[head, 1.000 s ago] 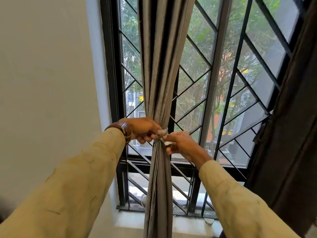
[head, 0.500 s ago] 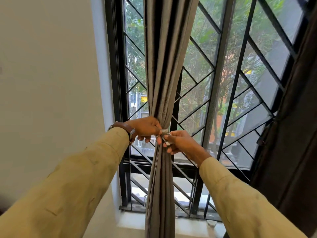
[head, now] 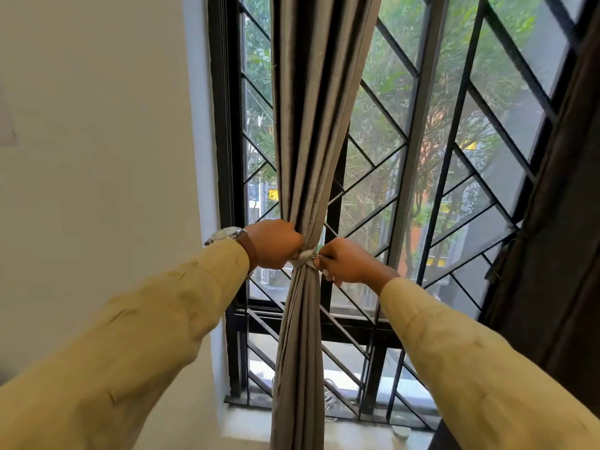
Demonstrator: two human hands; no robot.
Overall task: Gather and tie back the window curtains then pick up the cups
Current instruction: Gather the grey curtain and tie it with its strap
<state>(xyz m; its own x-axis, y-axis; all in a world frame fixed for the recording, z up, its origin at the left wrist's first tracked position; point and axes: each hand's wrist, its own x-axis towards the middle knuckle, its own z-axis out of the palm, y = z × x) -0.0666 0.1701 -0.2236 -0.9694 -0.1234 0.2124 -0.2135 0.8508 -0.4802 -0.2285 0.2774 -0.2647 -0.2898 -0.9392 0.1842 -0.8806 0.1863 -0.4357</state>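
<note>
Left hand (head: 276, 245) and right hand (head: 347, 263) each pinch the pale tie-back (head: 303, 256) cinching the grey curtain (head: 308, 141) at frame centre; we judge the cloth soft and light, best held at this waist.

Looks like a room in a home, judging by the plain cream wall (head: 97, 141), the tall window (head: 227, 157) with a black diagonal grille (head: 449, 157), a grey curtain (head: 308, 125) and a dark curtain (head: 558, 254) hanging before it, a pale sill (head: 357, 431), trees (head: 506, 60) outside.
</note>
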